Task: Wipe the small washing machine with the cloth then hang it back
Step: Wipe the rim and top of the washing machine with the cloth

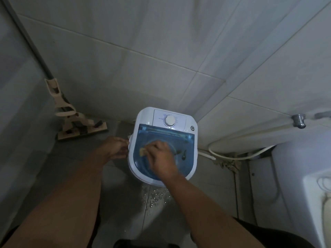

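Observation:
A small white washing machine with a clear blue lid and a round white dial stands on the floor against the tiled wall. My right hand presses a small yellowish cloth onto the blue lid; only the cloth's left edge shows beside my fingers. My left hand grips the machine's left side, fingers curled on its edge.
A beige squeeze mop leans in the left corner. White hoses run along the wall's base at right, beside a large white appliance. Water drops lie on the grey floor tiles in front of the machine.

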The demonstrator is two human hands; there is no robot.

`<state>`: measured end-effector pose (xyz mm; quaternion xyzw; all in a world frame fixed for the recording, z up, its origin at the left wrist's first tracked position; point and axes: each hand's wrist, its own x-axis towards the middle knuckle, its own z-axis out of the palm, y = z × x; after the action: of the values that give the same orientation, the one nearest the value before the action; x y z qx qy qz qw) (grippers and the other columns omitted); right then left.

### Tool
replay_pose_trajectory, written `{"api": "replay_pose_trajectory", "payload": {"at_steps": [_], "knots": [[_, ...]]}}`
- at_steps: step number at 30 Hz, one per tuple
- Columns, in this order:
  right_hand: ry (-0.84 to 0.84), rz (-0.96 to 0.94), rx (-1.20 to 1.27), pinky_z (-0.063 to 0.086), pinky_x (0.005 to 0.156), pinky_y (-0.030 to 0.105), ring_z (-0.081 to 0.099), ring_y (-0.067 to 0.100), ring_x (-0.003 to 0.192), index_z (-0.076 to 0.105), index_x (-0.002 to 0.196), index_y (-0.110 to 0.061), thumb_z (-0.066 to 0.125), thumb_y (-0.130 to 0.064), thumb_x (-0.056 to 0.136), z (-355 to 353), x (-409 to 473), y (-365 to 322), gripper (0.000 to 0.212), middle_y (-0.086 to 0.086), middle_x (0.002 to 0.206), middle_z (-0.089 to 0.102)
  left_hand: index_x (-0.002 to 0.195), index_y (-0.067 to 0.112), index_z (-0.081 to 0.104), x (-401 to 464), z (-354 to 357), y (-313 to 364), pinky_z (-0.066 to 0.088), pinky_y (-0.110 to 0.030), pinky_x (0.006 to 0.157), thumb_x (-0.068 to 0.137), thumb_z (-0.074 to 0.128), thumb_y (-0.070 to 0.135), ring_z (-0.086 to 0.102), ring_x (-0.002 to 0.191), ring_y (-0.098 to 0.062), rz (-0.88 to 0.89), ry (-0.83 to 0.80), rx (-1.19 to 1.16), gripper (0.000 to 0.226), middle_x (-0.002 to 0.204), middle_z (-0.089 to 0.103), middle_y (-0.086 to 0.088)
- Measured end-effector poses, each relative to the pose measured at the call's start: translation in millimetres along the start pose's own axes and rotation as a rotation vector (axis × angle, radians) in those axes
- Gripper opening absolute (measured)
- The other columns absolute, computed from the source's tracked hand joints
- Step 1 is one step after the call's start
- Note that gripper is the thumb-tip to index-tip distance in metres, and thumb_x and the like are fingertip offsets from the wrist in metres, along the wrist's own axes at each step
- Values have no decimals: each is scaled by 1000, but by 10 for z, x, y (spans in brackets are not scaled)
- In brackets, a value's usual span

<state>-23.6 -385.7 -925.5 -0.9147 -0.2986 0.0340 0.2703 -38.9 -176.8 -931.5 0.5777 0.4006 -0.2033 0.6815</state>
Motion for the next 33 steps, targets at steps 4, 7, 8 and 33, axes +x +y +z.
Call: {"api": "replay_pose_trajectory", "payload": {"at_steps": [4,7,8,33], "knots": [[-49,25,207,47,89,27,60,21,98,75,114,-15,61,-20,99,0,144,-231,21,4,105,67,91,5,65,-20,0,20,58,-33,62,91,61,2,69,83,-29,2,-15,3,5,100,70,-21],[-4,164,376,52,93,27,64,12,99,75,113,-16,64,-21,100,-279,194,-89,19,-1,108,68,90,6,65,-7,5,15,56,-35,69,92,59,2,67,80,-26,3,-10,16,8,102,69,-21],[41,202,396,53,94,29,65,10,100,75,112,-17,64,-22,100,-401,198,15,17,-3,108,68,89,6,65,-5,11,15,56,-35,70,93,58,2,66,78,-25,5,-9,15,9,102,69,-21],[205,230,227,50,95,30,62,21,102,74,121,-17,61,-27,98,190,-116,-264,28,2,109,68,93,7,64,26,6,-21,57,-33,65,93,57,4,66,81,-26,0,-14,21,7,106,68,-23]]}}
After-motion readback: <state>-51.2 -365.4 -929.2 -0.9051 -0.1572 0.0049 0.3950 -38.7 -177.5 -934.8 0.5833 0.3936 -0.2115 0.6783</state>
